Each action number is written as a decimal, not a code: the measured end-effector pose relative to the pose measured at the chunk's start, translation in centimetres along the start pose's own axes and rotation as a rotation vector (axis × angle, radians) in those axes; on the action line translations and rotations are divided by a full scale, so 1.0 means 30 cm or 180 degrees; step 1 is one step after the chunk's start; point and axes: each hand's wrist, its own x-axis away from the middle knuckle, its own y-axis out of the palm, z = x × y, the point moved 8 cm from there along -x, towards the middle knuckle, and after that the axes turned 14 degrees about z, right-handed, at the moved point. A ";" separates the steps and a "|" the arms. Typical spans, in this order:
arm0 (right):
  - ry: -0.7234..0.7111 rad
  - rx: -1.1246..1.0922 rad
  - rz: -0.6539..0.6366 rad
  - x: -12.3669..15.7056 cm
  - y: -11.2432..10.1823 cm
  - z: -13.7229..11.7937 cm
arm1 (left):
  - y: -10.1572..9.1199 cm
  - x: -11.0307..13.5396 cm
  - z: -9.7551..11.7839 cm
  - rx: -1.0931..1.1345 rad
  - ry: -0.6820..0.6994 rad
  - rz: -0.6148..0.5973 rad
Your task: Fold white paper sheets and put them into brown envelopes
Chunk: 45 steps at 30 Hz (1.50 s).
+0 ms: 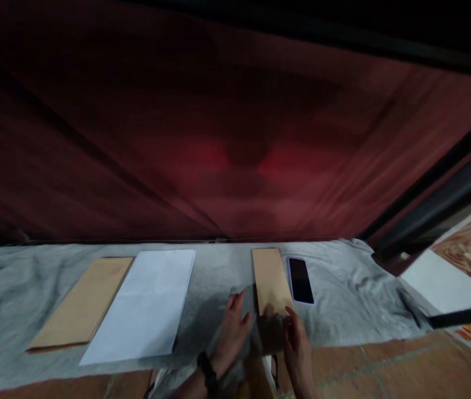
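A narrow, flat piece of brown paper (271, 280) lies lengthwise in front of me on the grey cloth, its near end in shadow. My left hand (233, 328) is just left of it, fingers stretched and thumb apart, holding nothing. At its right edge, near the lower corner, my right hand (296, 338) has its fingers curled together on the paper. A dark-screened phone (301, 280) with a pale purple edge lies right of the paper, apart from both hands.
White paper sheets (142, 305) lie to the left, beside a stack of larger brown paper (83, 302). The grey cloth (352, 299) covers the surface. A dark red fabric wall (244, 194) rises behind it. Dark bars (447, 208) stand at the right; the tiled floor (385, 366) shows below.
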 end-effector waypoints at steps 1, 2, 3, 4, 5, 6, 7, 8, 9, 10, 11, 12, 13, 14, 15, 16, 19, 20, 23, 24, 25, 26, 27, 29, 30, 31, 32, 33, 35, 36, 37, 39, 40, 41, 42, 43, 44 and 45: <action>-0.0233 -0.0028 -0.0137 0.024 0.033 -0.035 | -0.050 0.017 -0.019 -0.0266 0.0210 0.0079; -0.0490 -0.0030 -0.0273 0.050 0.070 -0.071 | -0.105 0.035 -0.041 -0.0561 0.0414 0.0200; -0.0765 -0.0001 -0.0400 0.079 0.110 -0.107 | -0.163 0.053 -0.065 -0.0847 0.0603 0.0345; -0.1045 0.0061 -0.0506 0.109 0.150 -0.141 | -0.225 0.070 -0.089 -0.1129 0.0780 0.0525; -0.1308 0.0158 -0.0587 0.139 0.190 -0.169 | -0.290 0.088 -0.112 -0.1412 0.0946 0.0721; -0.1535 0.0283 -0.0648 0.166 0.228 -0.191 | -0.356 0.105 -0.135 -0.1689 0.1093 0.0933; -0.1725 0.0419 -0.0680 0.190 0.261 -0.207 | -0.423 0.121 -0.159 -0.1958 0.1199 0.1132; -0.1877 0.0559 -0.0696 0.211 0.288 -0.218 | -0.484 0.134 -0.187 -0.2218 0.1251 0.1260; -0.1995 0.0695 -0.0704 0.227 0.311 -0.225 | -0.541 0.145 -0.215 -0.2446 0.1285 0.1336; -0.2078 0.0814 -0.0700 0.239 0.327 -0.230 | -0.591 0.152 -0.246 -0.2637 0.1294 0.1354; -0.2136 0.0903 -0.0699 0.247 0.337 -0.233 | -0.634 0.157 -0.278 -0.2788 0.1284 0.1323; -0.2171 0.0962 -0.0698 0.253 0.342 -0.235 | -0.666 0.159 -0.309 -0.2901 0.1270 0.1249; -0.2189 0.0995 -0.0698 0.256 0.343 -0.238 | -0.688 0.160 -0.338 -0.2984 0.1249 0.1153; -0.2200 0.1003 -0.0703 0.258 0.341 -0.240 | -0.701 0.159 -0.363 -0.3042 0.1217 0.1040; -0.2223 0.0991 -0.0719 0.260 0.338 -0.245 | -0.705 0.159 -0.382 -0.3077 0.1180 0.0922; -0.2247 0.0984 -0.0740 0.262 0.335 -0.249 | -0.701 0.158 -0.395 -0.3086 0.1139 0.0807; -0.2264 0.1040 -0.0779 0.264 0.331 -0.254 | -0.668 0.161 -0.392 -0.2990 0.1009 0.0508; -0.2239 0.1071 -0.0767 0.263 0.331 -0.253 | -0.658 0.163 -0.380 -0.2936 0.0962 0.0437; -0.2155 0.1096 -0.0715 0.260 0.332 -0.245 | -0.646 0.166 -0.328 -0.2752 0.0820 0.0320; -0.2147 0.1089 -0.0704 0.259 0.334 -0.242 | -0.649 0.166 -0.308 -0.2671 0.0775 0.0300; -0.2153 0.1083 -0.0696 0.259 0.336 -0.239 | -0.652 0.165 -0.288 -0.2574 0.0733 0.0272; -0.2166 0.1078 -0.0689 0.259 0.338 -0.235 | -0.654 0.164 -0.270 -0.2463 0.0695 0.0234; -0.2181 0.1072 -0.0680 0.257 0.340 -0.232 | -0.656 0.161 -0.253 -0.2339 0.0655 0.0198; -0.2210 0.1028 -0.0668 0.252 0.345 -0.227 | -0.661 0.153 -0.226 -0.2074 0.0572 0.0154; -0.2222 0.0982 -0.0657 0.249 0.346 -0.225 | -0.667 0.147 -0.217 -0.1950 0.0543 0.0167; -0.2231 0.0928 -0.0643 0.244 0.347 -0.223 | -0.677 0.138 -0.211 -0.1841 0.0531 0.0221; -0.2241 0.0872 -0.0628 0.239 0.348 -0.222 | -0.695 0.125 -0.207 -0.1760 0.0539 0.0321; -0.2253 0.0823 -0.0614 0.235 0.350 -0.222 | -0.720 0.110 -0.205 -0.1710 0.0559 0.0465; -0.2267 0.0737 -0.0571 0.225 0.352 -0.221 | -0.794 0.071 -0.208 -0.1701 0.0600 0.0842; -0.2262 0.0700 -0.0543 0.221 0.355 -0.222 | -0.838 0.050 -0.213 -0.1734 0.0581 0.1043; -0.2245 0.0667 -0.0515 0.218 0.358 -0.222 | -0.879 0.029 -0.219 -0.1788 0.0540 0.1189; -0.2171 0.0608 -0.0448 0.215 0.370 -0.227 | -0.937 -0.006 -0.227 -0.1925 0.0484 0.1275; -0.2125 0.0581 -0.0431 0.217 0.379 -0.232 | -0.947 -0.020 -0.235 -0.1972 0.0410 0.1161; -0.2085 0.0555 -0.0434 0.221 0.390 -0.239 | -0.946 -0.028 -0.243 -0.1999 0.0325 0.0987; -0.2055 0.0528 -0.0460 0.227 0.403 -0.248 | -0.939 -0.031 -0.252 -0.2000 0.0234 0.0781; -0.2038 0.0501 -0.0499 0.234 0.417 -0.259 | -0.928 -0.029 -0.261 -0.1981 0.0142 0.0586; -0.2030 0.0483 -0.0549 0.242 0.429 -0.271 | -0.918 -0.024 -0.269 -0.1956 0.0063 0.0425; -0.2026 0.0475 -0.0600 0.250 0.440 -0.283 | -0.911 -0.017 -0.274 -0.1929 0.0011 0.0304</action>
